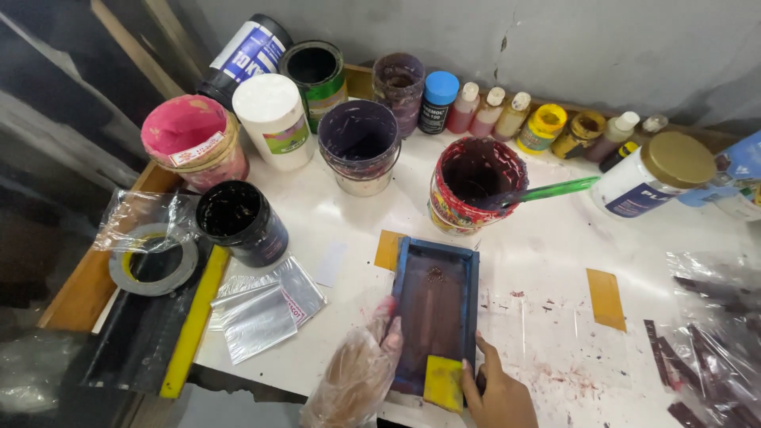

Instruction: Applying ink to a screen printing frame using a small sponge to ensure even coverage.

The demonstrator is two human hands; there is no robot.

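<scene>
A view from above looks down on a paint-stained white worktop (pixel 547 261) set against a grey wall. In the near middle lies a small blue-framed printing screen (pixel 435 313), its dark mesh smeared with maroon ink. The left hand (pixel 361 372), covered by a loose clear plastic glove, rests against the left edge of the frame with its fingers curled along it. The bare right hand (pixel 495 392) is at the frame's lower right corner, its fingers closed on a small yellow squeegee (pixel 443 383) that sits on the near end of the screen.

Just beyond the screen stands an open red ink tub (pixel 476 184) with a green stick (pixel 559 189) leaning out of it to the right. To the left are an open black tub (pixel 240 220), a purple-stained bucket (pixel 361 145), a pink-lidded tub (pixel 193 141) and a white-capped jar (pixel 273 119). A row of small dye bottles (pixel 515 117) lines the wall. Near the left edge lie a roll of grey tape (pixel 152 261), a long yellow-edged bar (pixel 194 321) and some silvery plastic pouches (pixel 265 305). Two tan tape patches (pixel 606 298) are stuck to the worktop, one beside the screen's top left corner.
</scene>
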